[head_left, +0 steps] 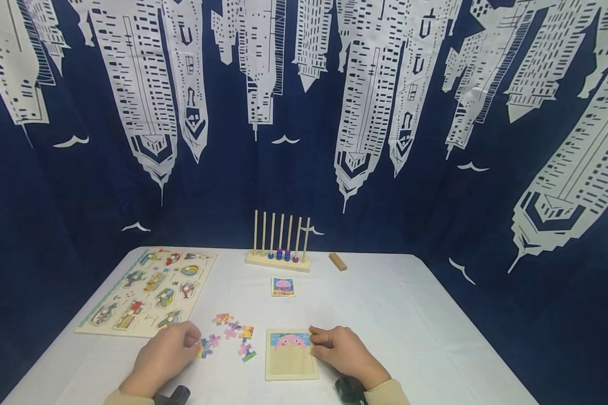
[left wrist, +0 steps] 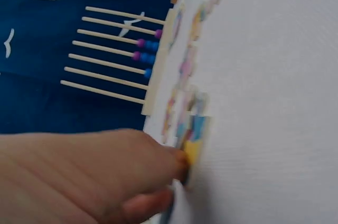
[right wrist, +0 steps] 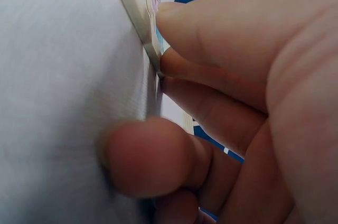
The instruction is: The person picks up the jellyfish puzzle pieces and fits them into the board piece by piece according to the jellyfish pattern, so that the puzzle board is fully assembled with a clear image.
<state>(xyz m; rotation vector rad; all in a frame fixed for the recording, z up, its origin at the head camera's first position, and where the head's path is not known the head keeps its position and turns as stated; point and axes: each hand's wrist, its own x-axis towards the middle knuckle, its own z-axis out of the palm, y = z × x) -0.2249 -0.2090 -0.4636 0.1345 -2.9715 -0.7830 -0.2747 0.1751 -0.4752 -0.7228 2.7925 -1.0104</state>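
Observation:
At the left, my left hand [head_left: 164, 355] pinches a blue-and-yellow jigsaw piece [left wrist: 194, 152] close over the white table, thumb and fingertips at its edge. Other pink, orange and blue jigsaw pieces [head_left: 231, 331] lie loose just beyond that hand. A square wooden puzzle tray [head_left: 291, 377] lies flat in front of me. Pieces showing a pink smiling face [head_left: 290, 341] on blue fill its upper part; bare wood shows below. My right hand [head_left: 348, 353] grips the tray's right edge near the upper corner, with the thumb toward the inside.
Beyond the tray lies a small pink-and-blue picture card [head_left: 283, 287]. A bead counting rack [head_left: 277, 262] with upright rods stands at the back, a brown wooden block [head_left: 337, 261] to its right. A large vehicle puzzle board [head_left: 144, 287] covers the left of the table.

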